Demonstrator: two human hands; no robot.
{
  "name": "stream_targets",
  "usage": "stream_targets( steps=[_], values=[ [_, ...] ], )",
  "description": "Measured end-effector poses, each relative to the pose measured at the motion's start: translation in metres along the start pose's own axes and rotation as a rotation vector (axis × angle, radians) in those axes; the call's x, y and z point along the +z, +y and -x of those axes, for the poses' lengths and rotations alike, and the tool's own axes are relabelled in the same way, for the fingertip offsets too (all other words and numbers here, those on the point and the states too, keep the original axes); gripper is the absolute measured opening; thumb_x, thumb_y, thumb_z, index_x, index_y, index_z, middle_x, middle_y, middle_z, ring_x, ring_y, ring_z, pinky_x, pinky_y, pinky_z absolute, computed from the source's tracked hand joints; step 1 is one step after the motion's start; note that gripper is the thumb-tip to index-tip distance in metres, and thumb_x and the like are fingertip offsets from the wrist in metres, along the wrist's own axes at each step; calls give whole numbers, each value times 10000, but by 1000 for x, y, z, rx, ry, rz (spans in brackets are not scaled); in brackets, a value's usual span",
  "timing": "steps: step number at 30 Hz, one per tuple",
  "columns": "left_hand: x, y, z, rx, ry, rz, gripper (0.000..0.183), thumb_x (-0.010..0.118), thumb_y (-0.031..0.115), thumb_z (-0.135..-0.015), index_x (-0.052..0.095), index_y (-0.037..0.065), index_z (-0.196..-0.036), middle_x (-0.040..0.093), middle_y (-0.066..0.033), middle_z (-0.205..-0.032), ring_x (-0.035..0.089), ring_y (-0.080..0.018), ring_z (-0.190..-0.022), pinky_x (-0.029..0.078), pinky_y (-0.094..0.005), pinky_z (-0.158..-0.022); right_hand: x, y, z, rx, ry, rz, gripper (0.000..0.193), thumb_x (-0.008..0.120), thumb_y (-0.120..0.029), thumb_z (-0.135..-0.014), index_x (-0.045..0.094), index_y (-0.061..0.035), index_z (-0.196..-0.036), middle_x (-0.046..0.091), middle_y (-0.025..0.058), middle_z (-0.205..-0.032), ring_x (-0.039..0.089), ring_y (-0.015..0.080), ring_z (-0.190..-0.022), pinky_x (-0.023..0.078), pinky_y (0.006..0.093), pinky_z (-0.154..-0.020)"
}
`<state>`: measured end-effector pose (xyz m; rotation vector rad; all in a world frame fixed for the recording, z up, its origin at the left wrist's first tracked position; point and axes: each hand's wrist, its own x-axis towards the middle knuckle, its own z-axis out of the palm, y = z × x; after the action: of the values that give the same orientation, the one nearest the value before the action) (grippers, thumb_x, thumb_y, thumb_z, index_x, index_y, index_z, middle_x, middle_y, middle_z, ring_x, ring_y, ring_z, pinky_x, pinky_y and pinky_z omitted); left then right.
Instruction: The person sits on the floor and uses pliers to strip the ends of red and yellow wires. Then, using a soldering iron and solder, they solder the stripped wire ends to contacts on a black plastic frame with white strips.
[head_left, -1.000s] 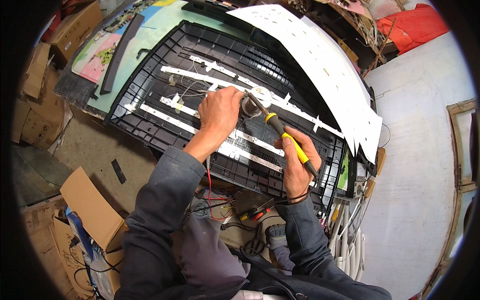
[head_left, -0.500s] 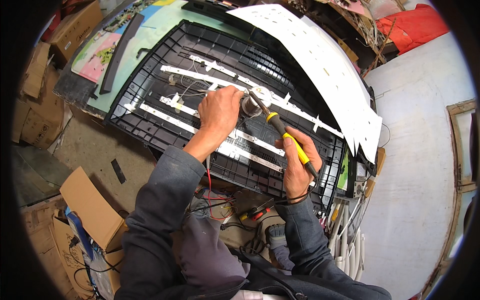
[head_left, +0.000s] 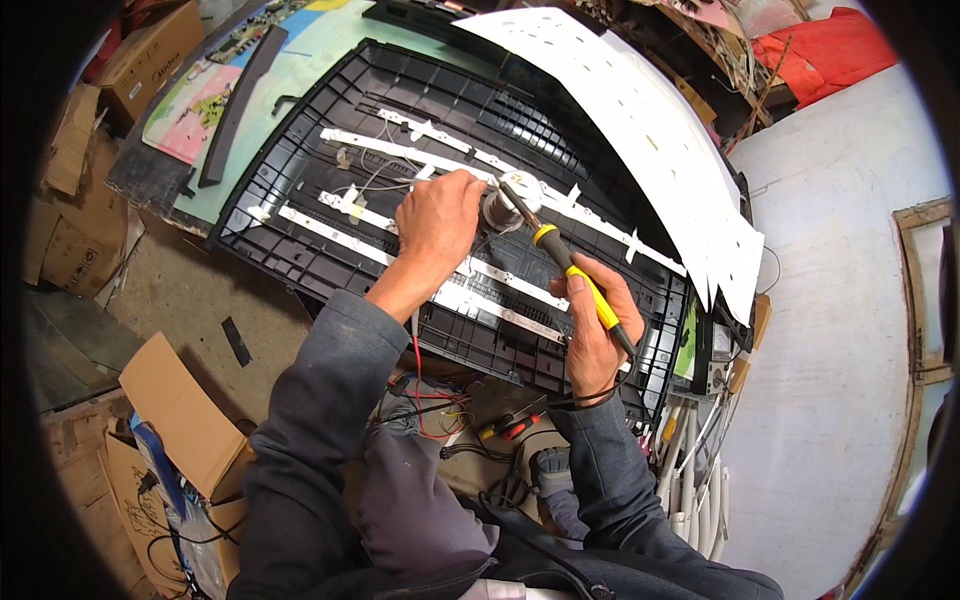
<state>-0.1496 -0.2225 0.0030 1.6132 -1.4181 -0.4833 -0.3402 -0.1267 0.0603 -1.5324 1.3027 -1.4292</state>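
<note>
My right hand (head_left: 601,325) is closed round the yellow and black handle of a soldering iron (head_left: 583,287). The iron slants up and to the left, and its tip end is over the white top of a solder spool (head_left: 501,213). Left of the spool, my left hand (head_left: 437,222) is closed in a pinch close to the iron's tip. What its fingers hold is too small and hidden to make out. Beneath both hands, white LED strips (head_left: 335,238) lie across a black ribbed plastic TV back shell (head_left: 330,285), with thin pale wires among them.
White perforated sheets (head_left: 640,130) lean over the shell's far right side. A dark bar (head_left: 243,105) rests on the table at left. Below the shell are red and black leads (head_left: 420,405) and red-handled pliers (head_left: 520,427). An opened cardboard box (head_left: 180,415) stands at lower left.
</note>
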Motion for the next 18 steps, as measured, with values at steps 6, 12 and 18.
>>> stream_targets(
  steps=[6,12,18],
  values=[
    [-7,3,5,124,37,19,219,683,204,-979,738,-7,-997,736,-178,-838,718,-385,-786,550,-452,-706,-4,-3,3,-45,32,9,221,661,-44,-1015,688,52,-1213,728,125,-1035,737,165,-914,599,278,-839],
    [-18,16,17,524,229,-135,159,723,171,-937,729,31,-1011,720,-142,-961,688,-338,-863,548,-429,-725,-10,-6,6,-76,56,-8,230,659,-40,-1016,681,53,-1225,725,129,-1049,733,167,-921,598,287,-843],
    [0,27,16,437,2,-142,130,729,173,-922,735,46,-944,648,-104,-838,681,-318,-813,544,-429,-691,-11,-10,7,-90,56,-4,236,646,-36,-1022,669,59,-1237,721,128,-1054,731,168,-926,598,297,-855]
  ],
)
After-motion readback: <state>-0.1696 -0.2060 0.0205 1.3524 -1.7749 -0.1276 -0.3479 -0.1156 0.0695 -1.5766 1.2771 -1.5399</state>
